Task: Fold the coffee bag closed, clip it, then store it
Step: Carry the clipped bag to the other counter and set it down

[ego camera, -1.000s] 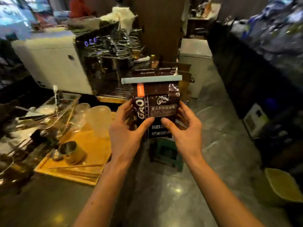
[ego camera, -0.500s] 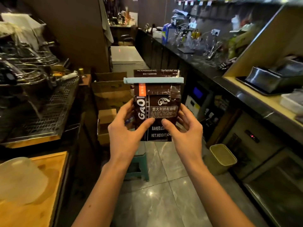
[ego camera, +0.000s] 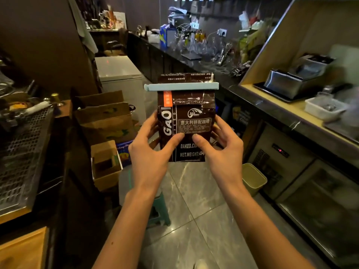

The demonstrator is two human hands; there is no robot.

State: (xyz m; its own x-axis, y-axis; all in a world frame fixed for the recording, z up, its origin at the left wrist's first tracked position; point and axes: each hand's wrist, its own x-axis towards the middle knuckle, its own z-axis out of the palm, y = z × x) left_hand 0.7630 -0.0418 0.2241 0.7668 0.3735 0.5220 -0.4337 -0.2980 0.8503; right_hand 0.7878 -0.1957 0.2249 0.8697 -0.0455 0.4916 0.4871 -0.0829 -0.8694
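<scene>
A dark brown coffee bag (ego camera: 191,117) with white lettering is held upright in the air at chest height over the aisle floor. Its top is folded over, and a long pale blue clip (ego camera: 181,87) is clamped straight across the fold. My left hand (ego camera: 151,150) grips the bag's left side with the thumb on its front. My right hand (ego camera: 223,150) grips the right side the same way. The fingers behind the bag are hidden.
A dark counter (ego camera: 242,84) with glassware and a steel container (ego camera: 291,82) runs along the right, with under-counter fridges (ego camera: 291,171) below. Cardboard boxes (ego camera: 104,121), a white chest freezer (ego camera: 118,72), a teal stool (ego camera: 161,212) and a yellow bin (ego camera: 252,177) stand in the aisle.
The view has swung from the left work counter and espresso machine toward the aisle and right counter. Both hands keep the same hold on the clipped bag.
</scene>
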